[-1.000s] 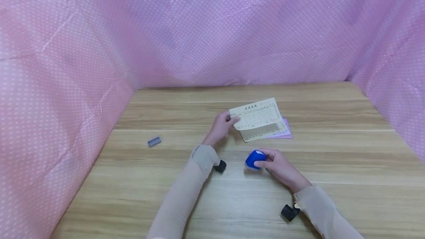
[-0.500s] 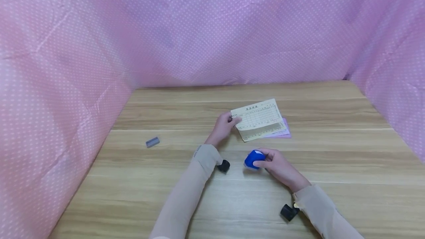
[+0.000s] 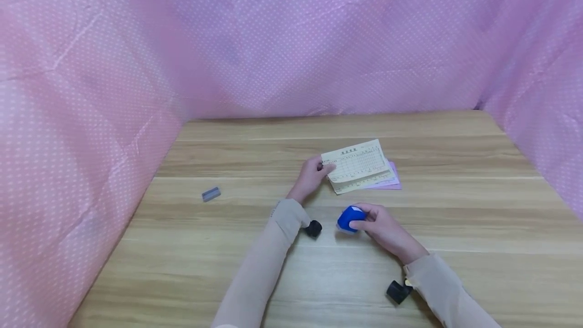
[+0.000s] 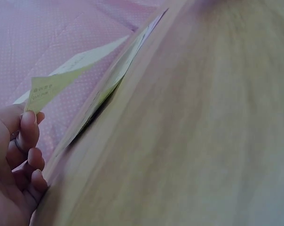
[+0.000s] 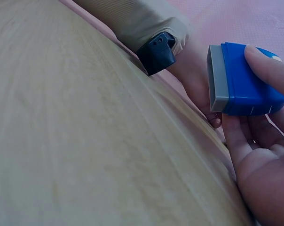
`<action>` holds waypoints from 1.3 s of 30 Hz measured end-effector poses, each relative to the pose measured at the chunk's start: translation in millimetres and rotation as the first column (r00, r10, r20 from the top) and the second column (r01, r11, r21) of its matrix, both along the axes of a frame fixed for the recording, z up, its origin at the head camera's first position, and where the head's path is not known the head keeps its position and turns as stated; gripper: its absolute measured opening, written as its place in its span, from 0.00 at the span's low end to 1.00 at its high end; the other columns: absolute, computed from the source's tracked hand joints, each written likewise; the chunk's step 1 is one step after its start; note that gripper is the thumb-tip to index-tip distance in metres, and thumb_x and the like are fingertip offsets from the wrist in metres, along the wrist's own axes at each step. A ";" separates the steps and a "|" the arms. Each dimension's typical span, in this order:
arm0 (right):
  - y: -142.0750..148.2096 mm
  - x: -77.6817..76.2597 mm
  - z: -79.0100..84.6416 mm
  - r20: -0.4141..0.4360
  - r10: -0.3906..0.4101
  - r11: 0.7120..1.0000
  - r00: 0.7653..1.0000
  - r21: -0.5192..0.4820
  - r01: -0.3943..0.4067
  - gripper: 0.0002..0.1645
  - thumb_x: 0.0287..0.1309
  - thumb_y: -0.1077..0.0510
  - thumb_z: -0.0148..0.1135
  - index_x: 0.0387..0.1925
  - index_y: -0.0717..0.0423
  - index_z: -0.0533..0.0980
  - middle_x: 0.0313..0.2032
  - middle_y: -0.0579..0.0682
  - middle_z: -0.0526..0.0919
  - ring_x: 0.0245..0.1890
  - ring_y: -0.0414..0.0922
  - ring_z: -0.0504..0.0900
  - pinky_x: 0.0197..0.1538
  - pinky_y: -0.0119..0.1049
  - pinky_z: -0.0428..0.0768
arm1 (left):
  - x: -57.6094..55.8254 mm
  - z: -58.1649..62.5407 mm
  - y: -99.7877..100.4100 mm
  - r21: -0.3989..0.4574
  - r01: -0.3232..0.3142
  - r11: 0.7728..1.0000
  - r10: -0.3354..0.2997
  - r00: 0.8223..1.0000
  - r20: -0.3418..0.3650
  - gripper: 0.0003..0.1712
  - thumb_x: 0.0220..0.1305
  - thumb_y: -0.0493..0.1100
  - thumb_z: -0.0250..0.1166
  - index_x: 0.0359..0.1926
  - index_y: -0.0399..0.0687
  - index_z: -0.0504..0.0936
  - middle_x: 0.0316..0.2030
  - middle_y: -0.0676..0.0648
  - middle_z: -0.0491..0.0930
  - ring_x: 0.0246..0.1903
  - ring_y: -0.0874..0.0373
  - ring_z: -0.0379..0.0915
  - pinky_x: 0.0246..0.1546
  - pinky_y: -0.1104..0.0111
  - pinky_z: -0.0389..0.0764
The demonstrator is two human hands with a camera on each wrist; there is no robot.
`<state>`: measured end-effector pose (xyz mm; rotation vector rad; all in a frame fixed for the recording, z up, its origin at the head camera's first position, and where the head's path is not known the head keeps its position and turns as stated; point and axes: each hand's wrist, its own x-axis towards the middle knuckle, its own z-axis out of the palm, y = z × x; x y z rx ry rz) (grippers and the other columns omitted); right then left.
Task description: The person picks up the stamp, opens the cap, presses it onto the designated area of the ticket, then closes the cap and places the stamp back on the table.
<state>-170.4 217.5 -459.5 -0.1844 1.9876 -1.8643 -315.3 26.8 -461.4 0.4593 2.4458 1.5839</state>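
Between its thumb and fingers, my left hand (image 3: 311,177) pinches the left edge of a printed cream form sheet (image 3: 354,160). The left wrist view shows this sheet (image 4: 55,87) raised and bent. Beneath it lies another cream form (image 3: 352,185), with a purple sheet (image 3: 392,181) sticking out on the right. My right hand (image 3: 386,229) holds a blue stamp (image 3: 350,218) just in front of the papers. Seen from the right wrist, the stamp (image 5: 255,84) is tilted, its grey base facing left; its printing face is hidden.
A small grey cap-like piece (image 3: 211,195) lies on the wooden table (image 3: 182,267) at the left. Black wrist cameras (image 3: 313,229) hang by both cuffs. Pink dotted cloth (image 3: 291,39) encloses the table's back and sides.
My left hand has shifted slightly right and nearer, and the pinched sheet has come down closer to the form below. My right hand stays almost still with the stamp.
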 end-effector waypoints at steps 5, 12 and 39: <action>1.7 1.5 1.1 0.008 -0.005 1.000 1.000 0.001 0.005 0.35 0.62 0.55 0.63 0.63 0.73 0.65 0.55 0.56 0.80 0.50 0.30 0.79 0.54 0.21 0.75 | 2.1 -1.4 1.9 0.000 0.007 1.000 -0.007 1.000 -0.006 0.20 0.68 0.47 0.61 0.57 0.44 0.78 0.37 0.47 0.83 0.31 0.62 0.72 0.39 0.74 0.73; 0.3 1.6 1.2 0.011 -0.016 1.000 1.000 0.016 0.016 0.35 0.61 0.55 0.64 0.62 0.72 0.66 0.56 0.59 0.79 0.50 0.30 0.79 0.54 0.22 0.75 | 1.5 -3.4 2.6 -0.060 -0.013 0.998 0.011 0.999 -0.038 0.17 0.67 0.50 0.62 0.50 0.43 0.81 0.30 0.50 0.77 0.30 0.61 0.67 0.34 0.74 0.70; -0.5 2.2 2.3 0.000 -0.002 1.000 1.000 0.027 0.002 0.35 0.61 0.54 0.64 0.63 0.71 0.66 0.58 0.62 0.77 0.51 0.30 0.78 0.55 0.20 0.74 | 3.9 -0.8 4.0 -0.203 -0.035 0.978 0.017 0.996 -0.093 0.16 0.64 0.53 0.64 0.32 0.46 0.79 0.21 0.53 0.73 0.22 0.62 0.63 0.24 0.75 0.63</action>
